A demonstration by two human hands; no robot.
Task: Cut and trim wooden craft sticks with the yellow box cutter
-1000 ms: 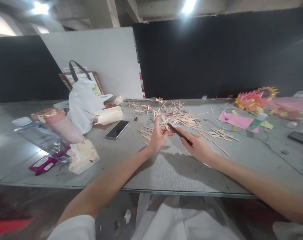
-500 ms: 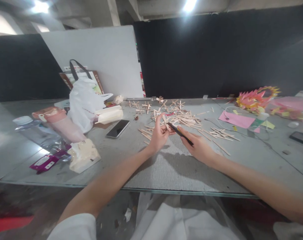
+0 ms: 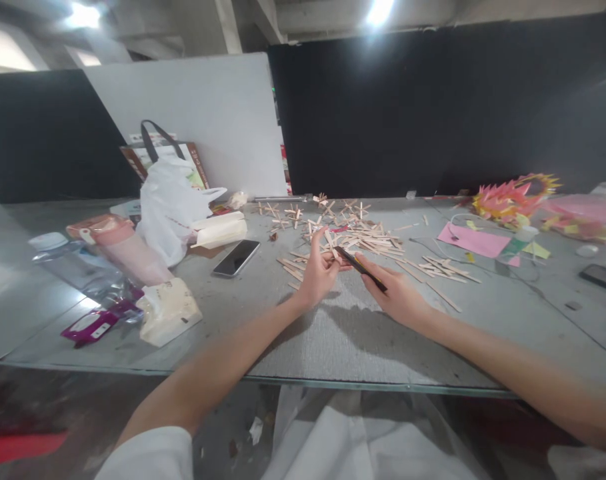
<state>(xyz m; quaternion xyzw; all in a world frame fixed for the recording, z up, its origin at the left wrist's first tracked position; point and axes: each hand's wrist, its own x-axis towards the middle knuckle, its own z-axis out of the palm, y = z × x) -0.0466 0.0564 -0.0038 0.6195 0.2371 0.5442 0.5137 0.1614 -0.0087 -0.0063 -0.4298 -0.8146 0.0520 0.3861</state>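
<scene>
My left hand (image 3: 321, 275) is closed on a thin flat wooden stick (image 3: 331, 245), its upper end poking up past the fingers. A black and yellow utility knife (image 3: 367, 272) lies in the grip of my right hand (image 3: 397, 291). Its tip meets the stick near my left fingertips; the exact point of contact is too small to make out. Just beyond both hands spreads a pile of loose wooden sticks (image 3: 375, 239), some joined into star-like crosses (image 3: 293, 213).
On the left are a phone (image 3: 237, 258), tissue pack (image 3: 169, 312), pink bottle (image 3: 125, 247), clear bottle (image 3: 73, 267) and white plastic bag (image 3: 165, 207). To the right lie pink paper (image 3: 475, 239), a cable and a spiky paper craft (image 3: 503, 198). The table's front edge (image 3: 333, 385) is near me.
Both hands hold nearly the same pose, with the knife against the stick. The whole view has shifted very slightly; nothing else visibly moved.
</scene>
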